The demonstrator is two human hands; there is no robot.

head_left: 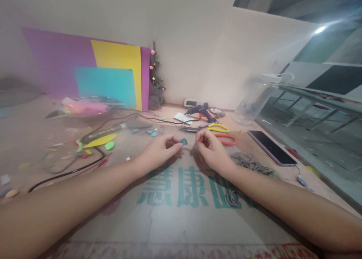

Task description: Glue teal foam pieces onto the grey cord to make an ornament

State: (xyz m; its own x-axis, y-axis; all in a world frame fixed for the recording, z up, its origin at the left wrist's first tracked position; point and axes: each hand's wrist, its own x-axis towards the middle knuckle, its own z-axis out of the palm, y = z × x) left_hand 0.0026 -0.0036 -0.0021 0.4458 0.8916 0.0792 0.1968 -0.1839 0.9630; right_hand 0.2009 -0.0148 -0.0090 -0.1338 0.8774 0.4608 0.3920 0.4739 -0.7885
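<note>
My left hand (164, 149) pinches a small dark teal piece (184, 141) between thumb and fingertips, above the printed sheet on the table. A short gap away, my right hand (207, 145) has its thumb and fingers pressed together; whatever lies in that pinch is too small to make out. A faint thin line shows between the two hands. Just beyond my right hand lie scissors with one yellow handle (219, 127) and one orange handle (227, 139). A tangle of grey cord (251, 164) rests beside my right wrist.
A blue glue gun (202, 111) lies at the back with its black cable (68, 173) running left. A phone (271, 147) and a clear plastic jug (251, 100) stand right. Coloured sheets (115, 55) lean on the wall. Scraps and a yellow leaf-shaped piece (100, 141) lie left.
</note>
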